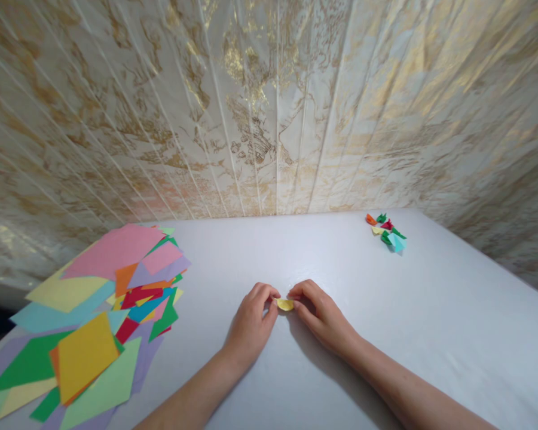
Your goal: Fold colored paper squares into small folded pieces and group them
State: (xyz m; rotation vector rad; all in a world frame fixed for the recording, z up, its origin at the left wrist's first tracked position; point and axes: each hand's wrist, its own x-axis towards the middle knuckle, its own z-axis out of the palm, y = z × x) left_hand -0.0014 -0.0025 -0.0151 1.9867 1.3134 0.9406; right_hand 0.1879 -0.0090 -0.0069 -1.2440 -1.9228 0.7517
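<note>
A small piece of folded yellow paper (286, 305) is held low over the white table, between my two hands. My left hand (255, 310) pinches its left end between thumb and fingertips. On the other side, the fingertips and thumb of my right hand (319, 307) close on its right end. The paper's upper edge looks straight and its lower edge curved. Its finer creases are too small to make out.
Many-coloured paper sheets (87, 358) lie in an overlapping spread on the left, with a large pink sheet (121, 248) at the back. Several small folded paper pieces (387, 226) sit at the far right of the table (430, 316). A gold-patterned curtain (260, 119) hangs behind.
</note>
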